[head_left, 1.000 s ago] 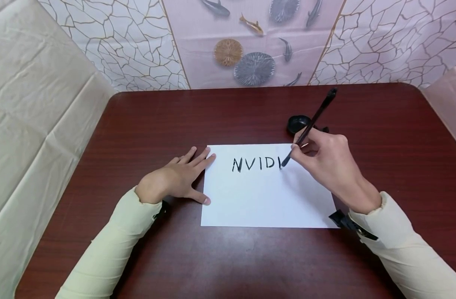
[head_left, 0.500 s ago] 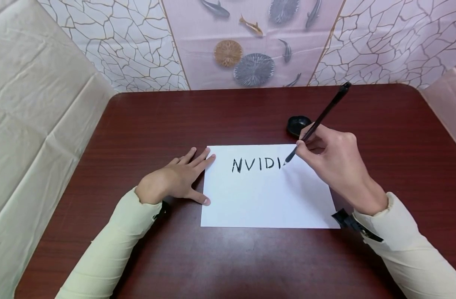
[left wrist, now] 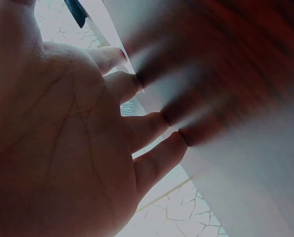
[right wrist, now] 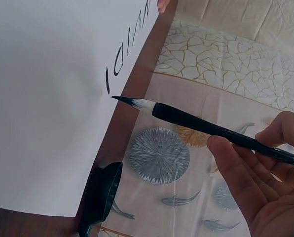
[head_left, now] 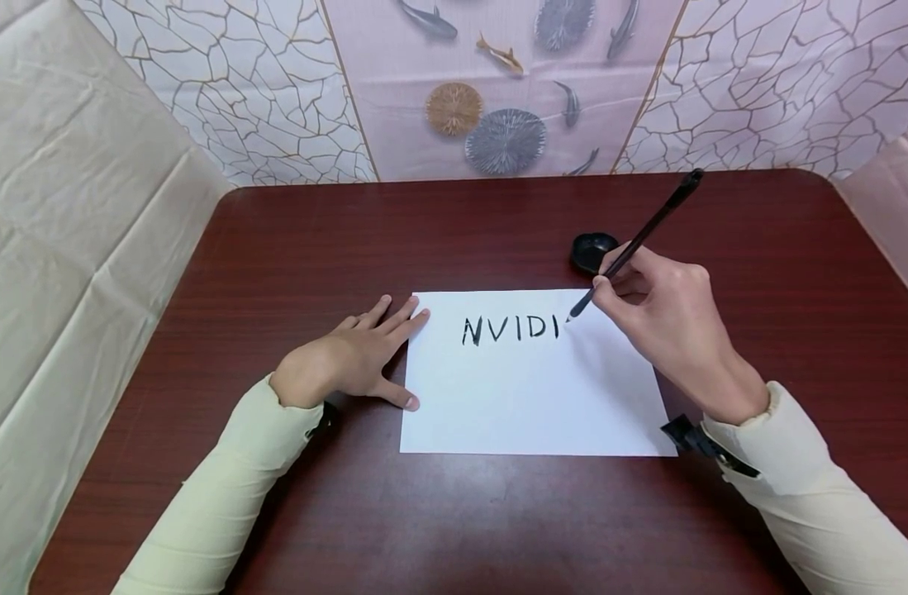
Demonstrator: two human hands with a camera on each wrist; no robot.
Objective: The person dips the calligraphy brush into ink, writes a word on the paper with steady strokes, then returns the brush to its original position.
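Observation:
A white sheet of paper (head_left: 528,397) lies on the table with the black letters NVIDI (head_left: 510,329) near its upper edge. My left hand (head_left: 349,351) is spread flat at the sheet's left edge, fingertips and thumb tip resting on the paper's margin. My right hand (head_left: 662,318) pinches a black brush (head_left: 650,223) between thumb and fingers, its handle slanting up to the right. In the right wrist view the brush tip (right wrist: 122,99) is inked black below a white band of bristles, close over the paper just past the last letter.
A small black ink dish (head_left: 591,250) stands behind the sheet's upper right edge, close to my right hand. The dark red-brown table (head_left: 394,235) runs back to a patterned cloth backdrop (head_left: 454,140). A pale cloth (head_left: 74,248) hangs at the left.
My right hand has shifted right and slightly up, lifting the brush tip off the last stroke, the upright I. My left hand has stayed in place.

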